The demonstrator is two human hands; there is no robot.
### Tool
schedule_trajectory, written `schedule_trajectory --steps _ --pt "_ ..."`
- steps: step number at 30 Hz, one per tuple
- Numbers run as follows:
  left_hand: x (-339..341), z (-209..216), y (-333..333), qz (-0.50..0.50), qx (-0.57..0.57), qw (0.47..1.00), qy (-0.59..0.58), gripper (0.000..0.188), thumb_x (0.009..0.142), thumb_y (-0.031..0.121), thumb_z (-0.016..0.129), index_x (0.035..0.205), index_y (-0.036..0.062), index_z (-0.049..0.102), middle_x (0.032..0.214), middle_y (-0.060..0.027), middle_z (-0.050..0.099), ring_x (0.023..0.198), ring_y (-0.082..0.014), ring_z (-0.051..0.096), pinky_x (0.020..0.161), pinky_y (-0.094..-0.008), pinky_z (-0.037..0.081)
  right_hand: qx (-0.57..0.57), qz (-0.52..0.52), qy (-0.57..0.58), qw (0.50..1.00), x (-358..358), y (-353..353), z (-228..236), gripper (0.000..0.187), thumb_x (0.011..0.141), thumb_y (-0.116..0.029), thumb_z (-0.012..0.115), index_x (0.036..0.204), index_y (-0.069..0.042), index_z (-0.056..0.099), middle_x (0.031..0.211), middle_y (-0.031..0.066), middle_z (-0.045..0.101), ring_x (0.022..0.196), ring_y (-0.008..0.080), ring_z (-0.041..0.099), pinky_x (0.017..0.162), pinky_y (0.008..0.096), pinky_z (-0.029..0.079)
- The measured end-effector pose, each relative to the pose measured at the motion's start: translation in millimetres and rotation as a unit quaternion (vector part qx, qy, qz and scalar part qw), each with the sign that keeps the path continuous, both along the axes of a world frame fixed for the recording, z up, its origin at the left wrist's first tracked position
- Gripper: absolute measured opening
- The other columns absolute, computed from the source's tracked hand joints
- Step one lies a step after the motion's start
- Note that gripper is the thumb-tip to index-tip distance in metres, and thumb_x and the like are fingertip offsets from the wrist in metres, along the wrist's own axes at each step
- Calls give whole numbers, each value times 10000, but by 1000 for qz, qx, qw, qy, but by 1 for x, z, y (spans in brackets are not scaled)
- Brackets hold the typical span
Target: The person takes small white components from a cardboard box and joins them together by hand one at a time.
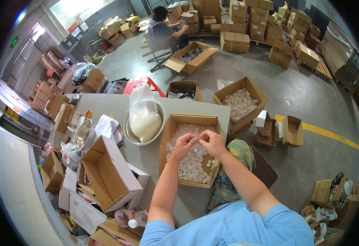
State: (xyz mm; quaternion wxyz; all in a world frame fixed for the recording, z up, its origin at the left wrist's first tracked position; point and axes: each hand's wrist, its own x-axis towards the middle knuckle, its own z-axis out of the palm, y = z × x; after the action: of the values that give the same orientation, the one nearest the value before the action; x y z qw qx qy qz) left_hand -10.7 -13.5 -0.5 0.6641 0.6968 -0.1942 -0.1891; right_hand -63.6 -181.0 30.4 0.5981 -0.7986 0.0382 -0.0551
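My left hand (pixel 183 146) and my right hand (pixel 212 144) meet fingertip to fingertip above an open cardboard box (pixel 163 151) on the table. Both are closed in a pinch; whatever is between the fingers is too small to make out. Below them the box holds a heap of small white round pieces (pixel 194 169). At its far end lie clear plastic bags (pixel 187 128). To the left stands a metal basin (pixel 127 134) with a clear plastic bag of white granules (pixel 146 119) in it.
On the left the grey table (pixel 179 105) carries a tilted white box (pixel 120 164), papers (pixel 105 126) and a metal bowl (pixel 84 135). Beyond its right edge stands a carton of clear pieces (pixel 255 110). A patterned cloth bundle (pixel 241 153) sits by my right arm. A seated person (pixel 163 33) works farther off.
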Motion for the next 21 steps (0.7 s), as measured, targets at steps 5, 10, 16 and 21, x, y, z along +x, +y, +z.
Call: schedule_trajectory --steps 5,10,16,21 --pt "1 -5 1 6 35 999 -33 127 899 136 604 871 12 604 743 49 533 683 -31 436 587 -195 375 -67 36 21 997 1 -2 -4 198 787 -186 638 834 6 630 758 164 642 721 298 628 652 376 482" --pt "-1 -1 -1 -1 25 999 -23 111 904 116 587 868 12 601 740 52 534 687 -22 441 607 -182 380 -67 42 30 996 -1 -2 3 188 804 -183 617 832 3 635 770 181 640 743 327 623 660 388 478" --pt "-1 -2 -4 56 117 990 -52 116 887 148 601 931 43 623 773 3 569 742 -90 532 674 -239 452 -4 -130 -23 991 21 -42 19 153 814 -158 627 821 -8 655 675 111 622 600 162 586 584 323 461" --pt "-6 -12 -12 -33 263 919 -291 315 710 151 705 1004 77 617 1109 -121 554 1086 -320 484 908 -420 432 165 -238 -117 950 52 -117 28 254 885 -165 607 1074 -5 550 839 28 579 706 91 542 617 232 455"
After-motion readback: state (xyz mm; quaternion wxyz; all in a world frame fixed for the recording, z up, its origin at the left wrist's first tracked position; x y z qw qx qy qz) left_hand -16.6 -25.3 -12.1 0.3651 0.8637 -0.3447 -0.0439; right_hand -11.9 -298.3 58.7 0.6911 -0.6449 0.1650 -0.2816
